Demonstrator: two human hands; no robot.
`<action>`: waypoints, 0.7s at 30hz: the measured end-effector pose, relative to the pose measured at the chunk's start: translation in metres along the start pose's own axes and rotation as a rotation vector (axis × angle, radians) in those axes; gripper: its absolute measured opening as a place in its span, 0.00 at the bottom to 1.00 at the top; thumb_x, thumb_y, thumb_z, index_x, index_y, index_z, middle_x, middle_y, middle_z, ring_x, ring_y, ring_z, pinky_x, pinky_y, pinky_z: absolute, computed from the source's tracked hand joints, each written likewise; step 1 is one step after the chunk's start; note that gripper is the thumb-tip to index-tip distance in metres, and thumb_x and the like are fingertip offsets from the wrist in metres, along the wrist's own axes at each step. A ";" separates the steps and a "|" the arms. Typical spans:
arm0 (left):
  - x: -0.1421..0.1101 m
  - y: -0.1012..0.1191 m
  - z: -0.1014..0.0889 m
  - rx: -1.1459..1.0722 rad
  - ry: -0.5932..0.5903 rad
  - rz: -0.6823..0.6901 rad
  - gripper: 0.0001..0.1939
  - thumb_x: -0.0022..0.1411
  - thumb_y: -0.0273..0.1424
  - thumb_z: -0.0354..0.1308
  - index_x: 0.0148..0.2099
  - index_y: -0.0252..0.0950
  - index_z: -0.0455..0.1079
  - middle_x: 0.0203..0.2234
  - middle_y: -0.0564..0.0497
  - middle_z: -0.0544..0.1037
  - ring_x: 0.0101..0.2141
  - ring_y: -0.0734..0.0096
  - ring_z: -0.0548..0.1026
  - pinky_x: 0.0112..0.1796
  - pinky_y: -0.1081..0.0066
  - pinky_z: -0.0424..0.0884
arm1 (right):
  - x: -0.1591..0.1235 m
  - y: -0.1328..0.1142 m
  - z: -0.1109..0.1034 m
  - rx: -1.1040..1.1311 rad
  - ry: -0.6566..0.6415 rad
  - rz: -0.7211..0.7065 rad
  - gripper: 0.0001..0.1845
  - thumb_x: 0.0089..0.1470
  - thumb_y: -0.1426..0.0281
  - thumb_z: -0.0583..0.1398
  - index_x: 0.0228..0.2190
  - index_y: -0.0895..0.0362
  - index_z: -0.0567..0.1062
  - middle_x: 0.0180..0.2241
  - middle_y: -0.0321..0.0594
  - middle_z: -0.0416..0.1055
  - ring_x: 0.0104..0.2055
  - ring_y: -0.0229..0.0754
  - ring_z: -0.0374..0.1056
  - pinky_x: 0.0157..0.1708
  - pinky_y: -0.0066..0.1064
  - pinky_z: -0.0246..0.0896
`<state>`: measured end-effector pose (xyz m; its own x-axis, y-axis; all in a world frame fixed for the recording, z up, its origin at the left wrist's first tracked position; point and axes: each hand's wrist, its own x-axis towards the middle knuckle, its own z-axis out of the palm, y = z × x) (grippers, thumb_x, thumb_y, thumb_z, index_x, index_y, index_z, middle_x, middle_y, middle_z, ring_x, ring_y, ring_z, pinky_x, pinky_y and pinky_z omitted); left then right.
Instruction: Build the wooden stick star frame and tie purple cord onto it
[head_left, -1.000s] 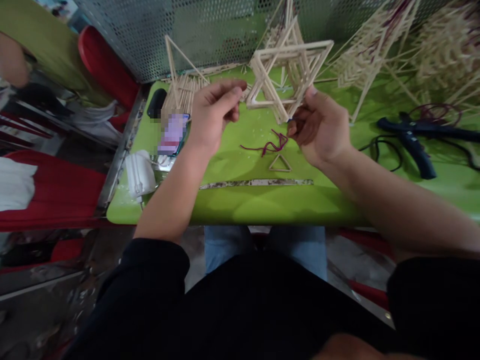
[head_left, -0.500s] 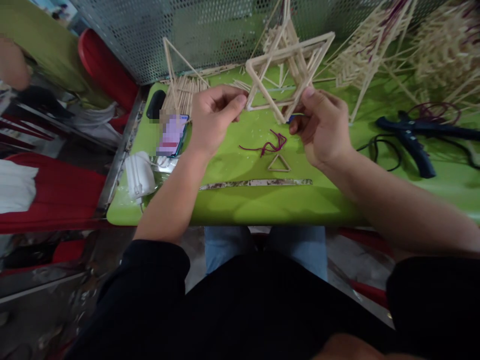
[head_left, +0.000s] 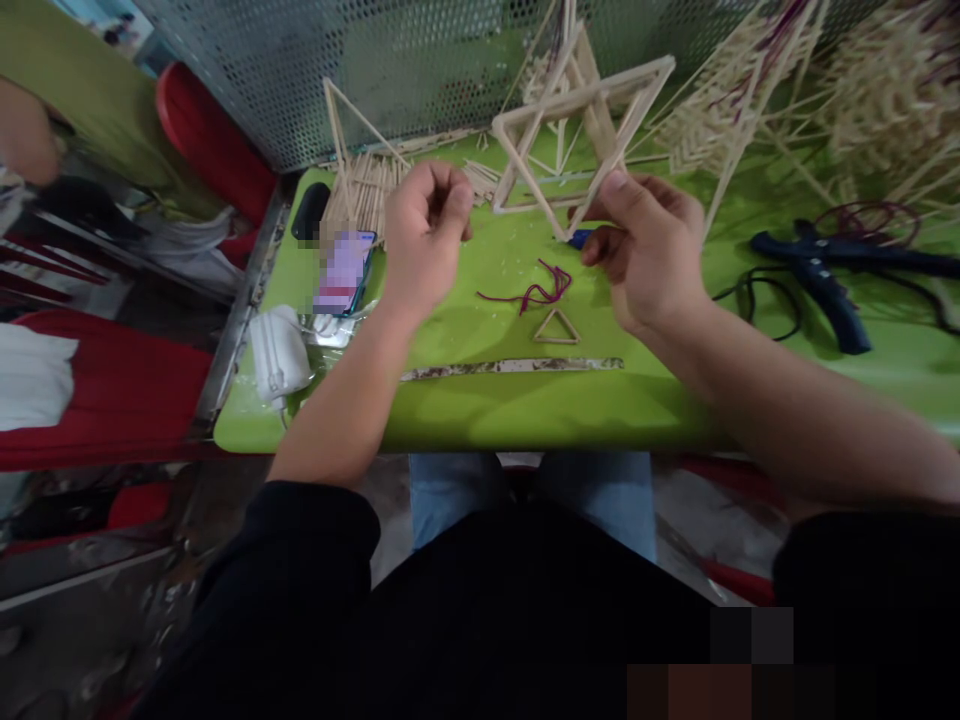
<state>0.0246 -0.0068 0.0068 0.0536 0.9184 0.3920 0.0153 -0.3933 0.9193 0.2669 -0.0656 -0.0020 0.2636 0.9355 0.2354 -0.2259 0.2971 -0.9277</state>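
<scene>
My right hand [head_left: 649, 250] pinches the lower bars of a star-shaped frame of pale wooden sticks [head_left: 577, 125], held tilted above the green table [head_left: 465, 400]. A small blue object [head_left: 579, 238] shows just under its fingers. My left hand [head_left: 426, 235] hovers left of the frame with its fingers curled into a loose fist; nothing shows in it. Below both hands lie a maroon string [head_left: 536, 290] and a small stick triangle [head_left: 556, 327].
A phone [head_left: 343, 270], a white charger [head_left: 279, 350] and a pile of loose sticks [head_left: 367, 185] lie at the table's left. A long flat strip [head_left: 514, 367] lies near the front edge. A dark glue gun [head_left: 821, 275] with cable and more stick structures [head_left: 885, 100] fill the right.
My right hand has lifted and turned the star frame slightly upward. My left hand has let go of the frame's left edge and curled shut.
</scene>
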 end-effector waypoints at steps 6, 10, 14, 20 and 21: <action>0.012 -0.010 -0.007 -0.106 0.051 0.021 0.29 0.67 0.69 0.68 0.41 0.51 0.69 0.31 0.52 0.72 0.41 0.63 0.71 0.46 0.58 0.72 | 0.003 -0.001 -0.001 -0.007 0.043 0.052 0.21 0.49 0.44 0.79 0.31 0.42 0.82 0.34 0.36 0.84 0.29 0.44 0.69 0.24 0.41 0.59; 0.018 -0.006 -0.014 -0.199 0.120 -0.097 0.32 0.71 0.70 0.61 0.41 0.46 0.66 0.28 0.51 0.68 0.46 0.64 0.69 0.48 0.61 0.69 | 0.002 0.000 -0.004 -0.011 0.026 0.056 0.18 0.52 0.43 0.77 0.33 0.37 0.82 0.40 0.31 0.87 0.39 0.50 0.75 0.31 0.47 0.60; 0.032 -0.014 -0.031 -0.306 0.252 -0.201 0.21 0.87 0.54 0.51 0.44 0.45 0.64 0.28 0.53 0.67 0.43 0.70 0.68 0.49 0.64 0.68 | 0.010 0.000 -0.013 -0.012 0.021 0.126 0.20 0.50 0.38 0.76 0.34 0.33 0.80 0.38 0.28 0.87 0.45 0.55 0.77 0.36 0.51 0.59; 0.059 -0.038 -0.067 -0.391 0.495 -0.345 0.25 0.90 0.49 0.35 0.42 0.42 0.59 0.28 0.55 0.65 0.43 0.78 0.68 0.56 0.72 0.71 | 0.039 -0.008 -0.031 0.128 0.149 0.240 0.22 0.49 0.44 0.76 0.38 0.40 0.79 0.42 0.35 0.85 0.39 0.51 0.68 0.35 0.46 0.57; 0.062 -0.040 -0.071 -0.388 0.516 -0.359 0.27 0.90 0.50 0.35 0.41 0.42 0.59 0.27 0.55 0.64 0.44 0.78 0.68 0.56 0.73 0.71 | 0.043 -0.011 -0.034 0.163 0.193 0.235 0.22 0.50 0.44 0.76 0.37 0.42 0.78 0.43 0.37 0.85 0.38 0.49 0.66 0.34 0.44 0.56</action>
<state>-0.0437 0.0693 -0.0035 -0.3658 0.9290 -0.0564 -0.4156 -0.1088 0.9030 0.3129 -0.0351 0.0081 0.3558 0.9331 -0.0528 -0.4439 0.1190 -0.8881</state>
